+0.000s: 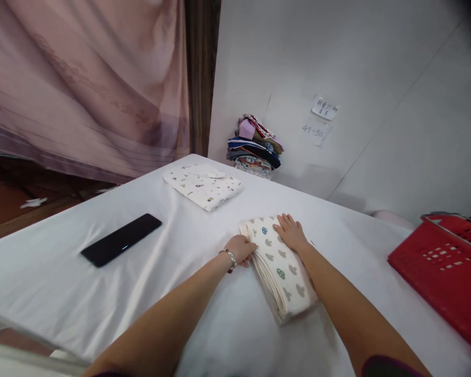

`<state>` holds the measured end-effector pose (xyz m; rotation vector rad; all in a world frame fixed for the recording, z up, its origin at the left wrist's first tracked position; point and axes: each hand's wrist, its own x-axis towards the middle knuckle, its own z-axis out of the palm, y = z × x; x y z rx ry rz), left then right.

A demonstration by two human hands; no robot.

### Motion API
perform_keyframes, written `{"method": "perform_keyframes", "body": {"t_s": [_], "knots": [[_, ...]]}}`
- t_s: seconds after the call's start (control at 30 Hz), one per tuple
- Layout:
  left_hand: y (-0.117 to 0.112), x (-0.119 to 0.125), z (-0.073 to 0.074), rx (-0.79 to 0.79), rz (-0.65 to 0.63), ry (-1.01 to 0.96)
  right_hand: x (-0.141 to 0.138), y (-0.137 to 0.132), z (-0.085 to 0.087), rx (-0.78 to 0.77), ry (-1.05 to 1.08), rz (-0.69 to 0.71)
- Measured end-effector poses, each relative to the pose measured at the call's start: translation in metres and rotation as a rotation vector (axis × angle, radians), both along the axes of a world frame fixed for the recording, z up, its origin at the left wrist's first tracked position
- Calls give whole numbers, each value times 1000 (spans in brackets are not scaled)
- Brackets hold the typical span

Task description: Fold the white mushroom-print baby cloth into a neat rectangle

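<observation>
A thick folded cloth point(280, 264), cream with grey mouse-head shapes and a few blue and green ones, lies on the white-covered table point(141, 298). My left hand point(240, 250), with a bracelet on its wrist, pinches the layered edge on the cloth's left side near its far end. Spread over the far right corner of the same cloth is my right hand point(292, 233), its fingers stretched out flat. Farther back rests a second folded cloth point(204, 186), white with small dark prints, touched by neither hand.
A black phone-like slab point(121, 240) lies on the left of the table. At the right edge stands a red basket point(443, 272) with holes. Behind the table a pile of folded clothes point(255, 149) leans near the wall. A pink curtain point(102, 78) hangs at left.
</observation>
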<state>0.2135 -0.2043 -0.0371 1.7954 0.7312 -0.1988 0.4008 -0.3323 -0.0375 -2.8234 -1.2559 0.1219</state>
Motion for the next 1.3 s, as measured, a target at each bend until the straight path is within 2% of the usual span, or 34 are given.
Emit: {"method": "perform_keyframes", "body": {"t_s": [0.17, 0.3, 0.47, 0.6, 0.73, 0.83, 0.93, 1.1, 1.3], "knots": [[-2, -2, 3, 7, 15, -6, 8, 2, -3, 56, 52, 9], [-2, -4, 8, 6, 12, 1, 15, -19, 1, 98, 118, -24], [-1, -2, 8, 6, 0, 19, -13, -62, -3, 67, 37, -43], [-2, -2, 8, 21, -1, 12, -25, -68, -7, 90, 41, -51], [-4, -3, 12, 32, 18, 10, -3, -77, -5, 235, 247, -74], [-6, -4, 15, 37, 15, 13, 16, -97, 3, 318, 426, -235], [-6, -4, 16, 41, 17, 11, 23, -117, 12, 281, 557, -405], [-3, -2, 9, 60, 1, 12, 17, -130, 25, 311, 815, -514], [-2, -1, 2, 98, 18, -22, -5, -137, 33, 413, 1196, -514]]}}
